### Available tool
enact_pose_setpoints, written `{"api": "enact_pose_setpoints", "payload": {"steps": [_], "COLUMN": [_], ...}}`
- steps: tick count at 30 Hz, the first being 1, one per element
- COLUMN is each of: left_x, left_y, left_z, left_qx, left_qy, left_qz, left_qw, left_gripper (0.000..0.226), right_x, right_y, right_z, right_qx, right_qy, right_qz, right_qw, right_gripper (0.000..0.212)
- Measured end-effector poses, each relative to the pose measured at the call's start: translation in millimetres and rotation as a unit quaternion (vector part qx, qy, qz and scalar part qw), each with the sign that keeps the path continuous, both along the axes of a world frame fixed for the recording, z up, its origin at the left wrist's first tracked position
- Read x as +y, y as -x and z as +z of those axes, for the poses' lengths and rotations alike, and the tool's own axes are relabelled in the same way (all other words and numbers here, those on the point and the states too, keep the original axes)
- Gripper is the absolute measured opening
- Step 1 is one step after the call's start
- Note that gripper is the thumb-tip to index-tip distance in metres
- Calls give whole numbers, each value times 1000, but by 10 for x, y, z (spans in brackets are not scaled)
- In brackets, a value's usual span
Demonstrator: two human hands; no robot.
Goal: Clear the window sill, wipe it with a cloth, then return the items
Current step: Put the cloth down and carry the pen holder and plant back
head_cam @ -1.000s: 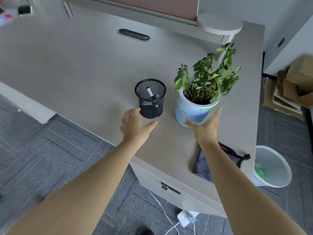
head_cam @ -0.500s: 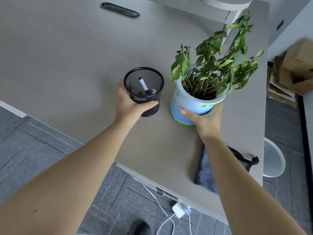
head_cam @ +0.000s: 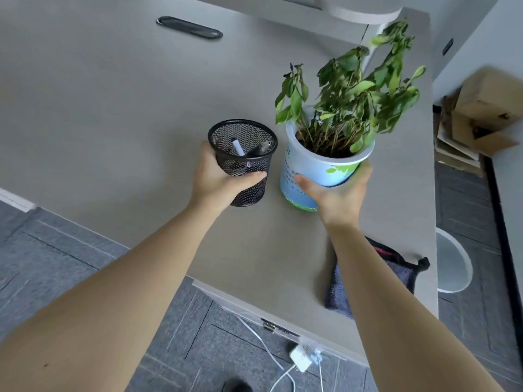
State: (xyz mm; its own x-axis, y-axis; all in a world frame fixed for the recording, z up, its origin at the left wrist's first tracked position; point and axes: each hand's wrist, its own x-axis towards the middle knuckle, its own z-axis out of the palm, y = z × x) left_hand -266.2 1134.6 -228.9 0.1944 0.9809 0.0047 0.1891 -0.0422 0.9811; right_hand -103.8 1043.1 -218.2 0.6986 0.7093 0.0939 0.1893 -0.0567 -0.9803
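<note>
Left hand [head_cam: 223, 179] grips the mesh pen holder [head_cam: 243, 162]; right hand [head_cam: 336, 193] clasps the potted plant [head_cam: 325, 165] beside it. Best lift both level, supporting the heavier pot low.

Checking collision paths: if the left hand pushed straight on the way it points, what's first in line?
The left hand already grips the mesh pen holder. Beyond that, bare desk, then probably the black cable grommet; depth unclear.

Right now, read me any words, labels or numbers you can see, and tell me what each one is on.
None can be quoted.
Plant pot: column of small print beside a larger green character near the rim, too blurred to read.
Cardboard box: small dark mark, illegible.
Mesh pen holder, cloth: no text visible.
</note>
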Motion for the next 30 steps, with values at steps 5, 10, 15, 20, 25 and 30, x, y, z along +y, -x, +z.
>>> {"api": "enact_pose_setpoints", "payload": {"steps": [5,10,15,20,25,30], "left_x": [-263,-792,-1513,-2633,-3963,-5547], "left_y": [-61,-398,-921,-1458,-1868,-2290], "left_z": [287,681,942,1139,1275,1406], "left_qx": [-33,-64,-68,-75,-67,-80], "left_qy": [-11,-30,-40,-44,-42,-36], "left_qz": [-1,-42,-131,-222,-338,-453], "left_qw": [999,997,988,971,938,887], "left_gripper": [91,93,92,97,93,94], "right_x": [-276,-940,-1949,-3297,-4833,-6531], "right_y": [-41,-267,-586,-861,-939,-908], "right_z": [287,626,830,981,1116,1225], "right_qx": [1,-8,-10,-34,-46,-74], "right_qy": [-22,-40,-61,-65,-58,-41], "right_qz": [-13,-65,-130,-232,-331,-456], "right_qw": [1000,997,990,970,941,886], "right_gripper": [82,81,94,94,88,90]}}
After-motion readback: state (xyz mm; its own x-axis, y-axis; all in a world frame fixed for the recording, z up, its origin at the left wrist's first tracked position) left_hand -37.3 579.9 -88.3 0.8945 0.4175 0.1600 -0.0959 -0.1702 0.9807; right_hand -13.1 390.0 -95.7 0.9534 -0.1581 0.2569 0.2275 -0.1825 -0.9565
